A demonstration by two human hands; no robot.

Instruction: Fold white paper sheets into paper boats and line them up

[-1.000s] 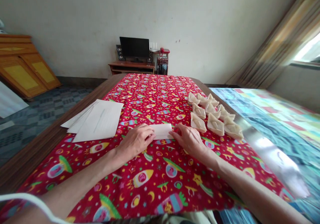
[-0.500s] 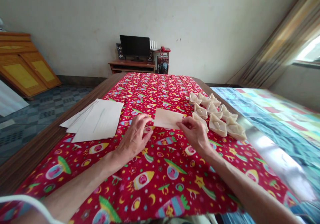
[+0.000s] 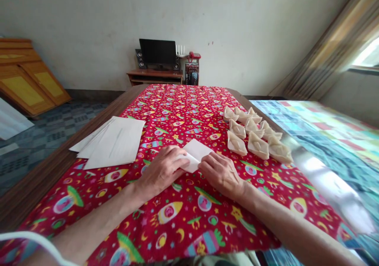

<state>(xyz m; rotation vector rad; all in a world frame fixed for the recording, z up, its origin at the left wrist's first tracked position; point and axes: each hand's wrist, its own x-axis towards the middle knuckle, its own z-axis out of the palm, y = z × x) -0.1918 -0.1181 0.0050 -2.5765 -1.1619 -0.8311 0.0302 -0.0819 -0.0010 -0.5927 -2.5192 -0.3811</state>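
A small piece of white paper (image 3: 197, 149) lies turned cornerwise on the red patterned cloth, its near side folded over. My left hand (image 3: 166, 166) pinches its left side with bent fingers. On the right side, my right hand (image 3: 220, 172) grips the paper near the fold with curled fingers. Both thumbs are mostly hidden. Several folded paper boats (image 3: 258, 144), cream-coloured with raised points, sit in rows to the right of my right hand. A fanned stack of white paper sheets (image 3: 118, 141) lies to the left.
The red cloth (image 3: 177, 119) covers most of a brown table (image 3: 118, 107). Beyond it, a monitor (image 3: 158, 51) with speakers stands on a small desk (image 3: 154, 73). A bed (image 3: 322, 135) adjoins the right side. A wooden cabinet (image 3: 32, 76) stands far left.
The paper was held flat as a long rectangle; now it is turned cornerwise, lower, with a side folded over. My left hand, open before, has closed on it.
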